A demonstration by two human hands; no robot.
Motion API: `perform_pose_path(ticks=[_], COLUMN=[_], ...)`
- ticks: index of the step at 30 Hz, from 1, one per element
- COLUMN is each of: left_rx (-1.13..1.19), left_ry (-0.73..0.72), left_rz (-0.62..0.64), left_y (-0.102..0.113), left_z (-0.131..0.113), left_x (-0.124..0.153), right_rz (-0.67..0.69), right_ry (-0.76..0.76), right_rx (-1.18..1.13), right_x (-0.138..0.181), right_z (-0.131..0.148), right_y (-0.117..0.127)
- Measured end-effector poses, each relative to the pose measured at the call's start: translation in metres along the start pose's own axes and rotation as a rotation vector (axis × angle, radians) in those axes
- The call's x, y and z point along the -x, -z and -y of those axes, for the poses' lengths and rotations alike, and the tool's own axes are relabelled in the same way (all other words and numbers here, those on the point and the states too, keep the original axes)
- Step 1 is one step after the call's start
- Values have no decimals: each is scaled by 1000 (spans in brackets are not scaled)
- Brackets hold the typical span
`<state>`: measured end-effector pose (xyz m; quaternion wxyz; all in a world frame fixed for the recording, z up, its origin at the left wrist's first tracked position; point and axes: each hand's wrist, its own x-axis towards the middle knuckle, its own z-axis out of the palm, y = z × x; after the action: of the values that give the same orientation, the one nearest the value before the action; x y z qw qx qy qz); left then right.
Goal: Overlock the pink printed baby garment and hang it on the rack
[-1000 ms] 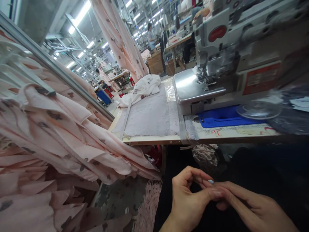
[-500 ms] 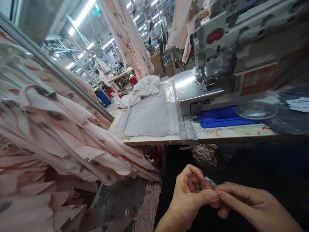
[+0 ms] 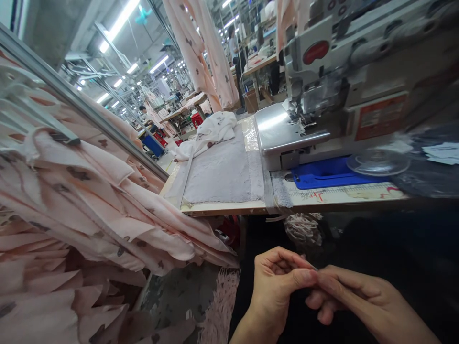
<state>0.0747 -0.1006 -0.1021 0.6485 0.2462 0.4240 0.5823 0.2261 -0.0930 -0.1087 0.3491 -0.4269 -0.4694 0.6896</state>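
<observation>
My left hand [image 3: 278, 286] and my right hand [image 3: 353, 298] meet low in the view, over my dark lap, below the table edge. Both are closed in a pinch around a small thin object [image 3: 314, 268], of which only a pale bluish tip shows between the fingertips. My left thumb presses against my right forefinger. The sewing machine [image 3: 344, 81] stands on the table [image 3: 229, 208] above and beyond my hands.
A stack of pink printed fabric pieces [image 3: 82, 210] fills the left side. A white cloth [image 3: 210, 134] lies at the table's far end beside a grey mat [image 3: 222, 174]. A blue plate [image 3: 328, 174] sits under the machine. Hanging pink fabric [image 3: 201, 52] and other workstations stand behind.
My hands have closed tighter together; the small bluish piece, clearly seen between the fingers before, is now nearly hidden. The view shifted slightly.
</observation>
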Motion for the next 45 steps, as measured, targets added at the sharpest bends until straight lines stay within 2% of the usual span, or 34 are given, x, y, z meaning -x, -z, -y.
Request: perform_pose_path(ticks=[4, 9, 14, 18, 22, 27, 32, 36, 39, 43, 45], left_rx=[-61, -179, -261, -313, -286, -237, -202, -147, -68, 24, 77], left_ry=[-26, -80, -108, -158, -95, -58, -56, -77, -39, 116, 170], left_rz=[-17, -37, -42, -77, -75, -84, -130, -89, -30, 85, 103], left_y=[0, -2, -4, -3, -1, -6, -15, -15, -10, -4, -3], left_z=[-2, -4, -6, -5, -5, -4, -3, 0, 0, -2, -3], left_x=[0, 4, 7, 7, 7, 9, 8, 7, 6, 4, 3], right_rz=[7, 9, -158, -119, -121, -102, -201, -209, -157, 55, 105], right_ry=[-10, 45, 120, 151, 200, 167, 173, 128, 93, -6, -51], right_rx=[-8, 78, 79, 119, 142, 202, 245, 201, 96, -97, -168], right_x=[-1, -6, -7, -5, -3, -1, 4, 5, 1, -4, -6], right_z=[-4, -16, -25, -27, -30, -32, -21, -17, -16, -10, -7], right_y=[-2, 11, 15, 10, 5, 7, 0, -3, 1, 4, 4])
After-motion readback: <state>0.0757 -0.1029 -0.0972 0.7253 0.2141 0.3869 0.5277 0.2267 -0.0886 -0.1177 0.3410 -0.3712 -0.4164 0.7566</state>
